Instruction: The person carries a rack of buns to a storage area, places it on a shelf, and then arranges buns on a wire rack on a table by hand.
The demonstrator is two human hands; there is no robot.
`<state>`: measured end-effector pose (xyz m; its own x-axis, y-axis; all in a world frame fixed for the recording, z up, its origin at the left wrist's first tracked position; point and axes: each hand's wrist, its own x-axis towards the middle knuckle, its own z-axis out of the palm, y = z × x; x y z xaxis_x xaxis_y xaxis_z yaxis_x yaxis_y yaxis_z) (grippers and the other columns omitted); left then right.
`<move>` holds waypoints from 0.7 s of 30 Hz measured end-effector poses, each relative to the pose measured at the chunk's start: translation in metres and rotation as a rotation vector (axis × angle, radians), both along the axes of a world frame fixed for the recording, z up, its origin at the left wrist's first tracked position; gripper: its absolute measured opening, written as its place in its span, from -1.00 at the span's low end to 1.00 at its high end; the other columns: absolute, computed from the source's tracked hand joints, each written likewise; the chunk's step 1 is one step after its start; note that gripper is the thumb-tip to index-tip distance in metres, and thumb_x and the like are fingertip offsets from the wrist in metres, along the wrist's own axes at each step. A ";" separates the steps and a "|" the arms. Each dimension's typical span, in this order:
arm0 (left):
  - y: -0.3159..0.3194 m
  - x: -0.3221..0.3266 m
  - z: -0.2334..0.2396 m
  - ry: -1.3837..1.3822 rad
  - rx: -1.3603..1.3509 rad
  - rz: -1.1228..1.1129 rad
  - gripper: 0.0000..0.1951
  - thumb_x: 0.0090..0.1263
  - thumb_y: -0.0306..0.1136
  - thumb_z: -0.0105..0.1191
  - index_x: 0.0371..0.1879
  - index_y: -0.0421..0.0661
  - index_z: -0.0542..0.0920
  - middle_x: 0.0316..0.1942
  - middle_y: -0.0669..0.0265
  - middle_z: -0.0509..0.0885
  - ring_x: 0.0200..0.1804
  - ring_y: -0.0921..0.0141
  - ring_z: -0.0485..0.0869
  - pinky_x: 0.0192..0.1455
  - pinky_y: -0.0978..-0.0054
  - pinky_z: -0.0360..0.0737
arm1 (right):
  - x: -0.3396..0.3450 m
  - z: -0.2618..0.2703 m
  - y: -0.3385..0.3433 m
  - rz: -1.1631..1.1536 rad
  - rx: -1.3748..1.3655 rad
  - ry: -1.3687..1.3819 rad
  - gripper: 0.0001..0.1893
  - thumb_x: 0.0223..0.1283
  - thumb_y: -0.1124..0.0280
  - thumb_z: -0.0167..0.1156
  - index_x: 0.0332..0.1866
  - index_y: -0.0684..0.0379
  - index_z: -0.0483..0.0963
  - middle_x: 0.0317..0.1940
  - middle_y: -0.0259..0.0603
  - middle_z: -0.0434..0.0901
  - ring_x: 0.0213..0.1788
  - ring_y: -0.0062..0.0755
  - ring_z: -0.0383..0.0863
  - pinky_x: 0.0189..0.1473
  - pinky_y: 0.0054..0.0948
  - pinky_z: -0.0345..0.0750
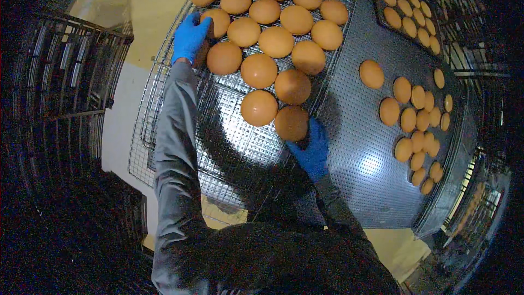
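Note:
Round golden-brown baked cakes lie in staggered rows on a wire cooling rack [143, 131] before me. My left hand [190, 37], in a blue glove, has its thumb and fingers at the left edge of one cake [216, 23] on the rack's left side. At the near end of the rows, my right hand [312, 151], gloved in blue too, holds the edge of a shaded cake [291, 123]. Its fingertips are partly hidden by that cake. Another cake [259, 107] sits just left of it, with a shiny spot on top.
A perforated metal tray [352, 131] extends to the right of the rack, with several cakes [403, 149] scattered on it. A dark baking tray [378, 20] of cakes stands at the upper right. Dark metal racking [77, 65] is on the left, and more racking [470, 45] on the right.

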<state>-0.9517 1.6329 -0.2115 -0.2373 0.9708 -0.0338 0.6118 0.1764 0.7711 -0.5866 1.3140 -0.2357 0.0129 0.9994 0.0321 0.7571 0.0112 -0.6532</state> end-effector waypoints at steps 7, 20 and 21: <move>-0.009 -0.027 -0.008 -0.044 0.036 0.062 -0.37 0.45 0.04 0.25 0.23 -0.32 0.63 0.16 -0.07 0.75 0.21 0.10 0.74 0.27 0.20 0.62 | -0.004 0.009 0.001 -0.006 -0.032 0.001 -0.07 0.03 0.06 0.60 0.47 0.26 0.34 0.30 0.18 0.53 0.33 0.24 0.52 0.40 0.06 0.46; -0.048 -0.012 -0.015 -0.259 0.160 0.072 -0.55 0.53 -0.14 0.23 0.16 -0.30 0.66 0.06 0.10 0.77 0.08 0.34 0.71 0.20 0.35 0.61 | 0.004 -0.013 -0.008 0.024 0.038 -0.127 0.00 -0.01 -0.07 0.58 0.50 0.22 0.33 0.30 0.20 0.54 0.33 0.31 0.51 0.40 0.17 0.43; -0.047 -0.009 -0.014 -0.248 0.162 0.046 -0.56 0.54 -0.15 0.23 0.15 -0.30 0.66 0.05 0.11 0.77 0.07 0.36 0.70 0.19 0.36 0.62 | 0.005 -0.016 -0.007 0.030 0.094 -0.146 0.00 0.00 -0.12 0.55 0.51 0.21 0.33 0.28 0.23 0.55 0.31 0.34 0.54 0.37 0.19 0.46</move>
<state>-0.9607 1.5860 -0.2253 -0.2852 0.9567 0.0586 0.3957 0.0619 0.9163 -0.5817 1.3065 -0.2519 -0.0283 0.9917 0.1251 0.8425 0.0910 -0.5310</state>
